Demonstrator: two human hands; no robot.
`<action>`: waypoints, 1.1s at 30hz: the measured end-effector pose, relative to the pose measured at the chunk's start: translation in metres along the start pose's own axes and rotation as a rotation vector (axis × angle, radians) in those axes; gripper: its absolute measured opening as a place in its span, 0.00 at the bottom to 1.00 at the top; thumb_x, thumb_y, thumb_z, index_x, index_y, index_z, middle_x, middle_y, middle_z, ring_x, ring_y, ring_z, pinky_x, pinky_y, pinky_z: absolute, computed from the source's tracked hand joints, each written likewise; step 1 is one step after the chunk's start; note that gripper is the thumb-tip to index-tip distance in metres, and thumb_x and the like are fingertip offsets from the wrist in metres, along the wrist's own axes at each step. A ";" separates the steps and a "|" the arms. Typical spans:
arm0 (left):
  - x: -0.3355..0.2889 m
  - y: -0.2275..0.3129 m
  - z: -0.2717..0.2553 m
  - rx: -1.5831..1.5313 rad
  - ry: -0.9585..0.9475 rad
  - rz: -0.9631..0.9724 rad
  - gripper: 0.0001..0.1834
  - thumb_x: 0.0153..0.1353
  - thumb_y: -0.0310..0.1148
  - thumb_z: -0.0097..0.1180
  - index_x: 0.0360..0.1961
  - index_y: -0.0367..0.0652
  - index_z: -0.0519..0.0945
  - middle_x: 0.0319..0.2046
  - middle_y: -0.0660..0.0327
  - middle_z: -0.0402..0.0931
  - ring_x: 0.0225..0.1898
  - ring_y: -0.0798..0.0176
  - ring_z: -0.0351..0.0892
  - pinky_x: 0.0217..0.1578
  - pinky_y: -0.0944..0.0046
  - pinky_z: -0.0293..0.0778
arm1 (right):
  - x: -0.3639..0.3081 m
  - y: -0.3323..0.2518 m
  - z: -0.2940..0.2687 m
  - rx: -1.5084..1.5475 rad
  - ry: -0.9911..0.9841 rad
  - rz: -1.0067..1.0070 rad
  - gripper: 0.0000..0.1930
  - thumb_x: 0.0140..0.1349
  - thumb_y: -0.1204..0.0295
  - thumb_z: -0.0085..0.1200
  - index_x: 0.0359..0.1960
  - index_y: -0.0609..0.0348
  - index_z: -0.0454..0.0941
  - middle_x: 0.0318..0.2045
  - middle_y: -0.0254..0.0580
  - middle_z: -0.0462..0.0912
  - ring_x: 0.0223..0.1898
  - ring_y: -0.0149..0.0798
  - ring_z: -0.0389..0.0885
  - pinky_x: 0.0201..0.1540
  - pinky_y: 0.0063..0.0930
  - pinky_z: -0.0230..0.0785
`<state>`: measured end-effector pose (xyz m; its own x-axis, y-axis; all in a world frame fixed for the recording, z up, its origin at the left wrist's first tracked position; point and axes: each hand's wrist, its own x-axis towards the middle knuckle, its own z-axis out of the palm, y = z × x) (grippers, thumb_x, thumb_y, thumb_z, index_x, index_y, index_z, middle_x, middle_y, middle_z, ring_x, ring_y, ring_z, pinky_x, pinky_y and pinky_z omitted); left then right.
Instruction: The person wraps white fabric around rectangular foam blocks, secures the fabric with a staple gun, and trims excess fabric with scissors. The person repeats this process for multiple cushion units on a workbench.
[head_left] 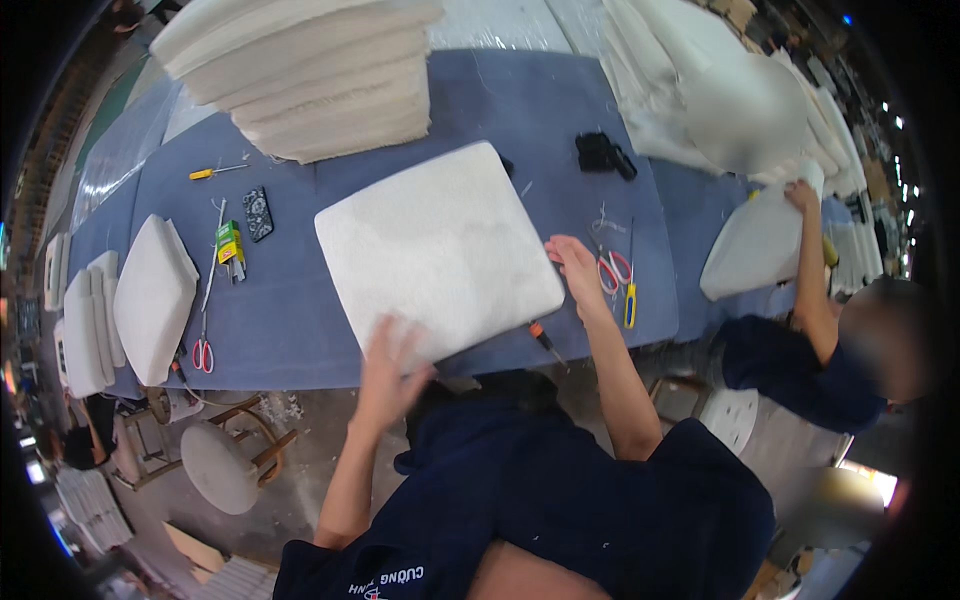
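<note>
A white padded seat cushion (435,255) lies tilted on the blue table covering (480,100) in front of me. My left hand (393,365) rests at its near left edge, fingers spread and blurred by motion. Beside the right edge is my right hand (575,260), its fingers stretched out toward the cushion's side and holding nothing I can see. An orange and black tool (541,335) with a thin metal end pokes out by the near right corner. Red-handled scissors (614,270) and a yellow screwdriver (630,305) lie right of my right hand.
A tall stack of white pads (310,90) stands at the back. To the left are another cushion (155,300), a second pair of scissors (203,355), a small yellow-green box (230,245) and a patterned phone (258,213). A co-worker's hand (800,195) holds a cushion at right.
</note>
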<state>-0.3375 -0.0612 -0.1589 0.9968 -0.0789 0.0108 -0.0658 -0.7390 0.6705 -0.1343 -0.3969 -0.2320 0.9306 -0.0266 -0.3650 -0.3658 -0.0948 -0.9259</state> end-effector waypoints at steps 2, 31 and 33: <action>0.011 -0.102 0.041 0.130 0.290 -0.201 0.37 0.72 0.42 0.67 0.80 0.53 0.70 0.81 0.32 0.54 0.80 0.26 0.57 0.78 0.36 0.56 | -0.023 0.006 0.039 -0.229 0.082 -0.247 0.19 0.76 0.65 0.62 0.64 0.58 0.81 0.53 0.40 0.88 0.53 0.35 0.85 0.60 0.33 0.77; 0.110 -0.181 0.059 -0.645 0.288 -0.853 0.44 0.81 0.53 0.54 0.83 0.33 0.54 0.80 0.44 0.60 0.76 0.45 0.67 0.75 0.45 0.66 | 0.070 0.040 0.051 -0.675 0.090 -0.368 0.56 0.63 0.57 0.71 0.86 0.61 0.48 0.84 0.61 0.55 0.84 0.59 0.55 0.77 0.62 0.60; 0.096 -0.220 0.053 -1.063 0.146 -0.986 0.43 0.81 0.51 0.54 0.82 0.32 0.56 0.78 0.44 0.64 0.75 0.44 0.69 0.74 0.48 0.68 | 0.081 0.045 0.024 -0.460 0.027 -0.180 0.57 0.64 0.53 0.71 0.86 0.63 0.47 0.79 0.65 0.64 0.79 0.62 0.67 0.75 0.51 0.66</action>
<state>-0.2302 0.0582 -0.3453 0.6166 0.2721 -0.7388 0.6327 0.3873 0.6706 -0.0757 -0.3796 -0.3053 0.9808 0.0051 -0.1947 -0.1626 -0.5294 -0.8327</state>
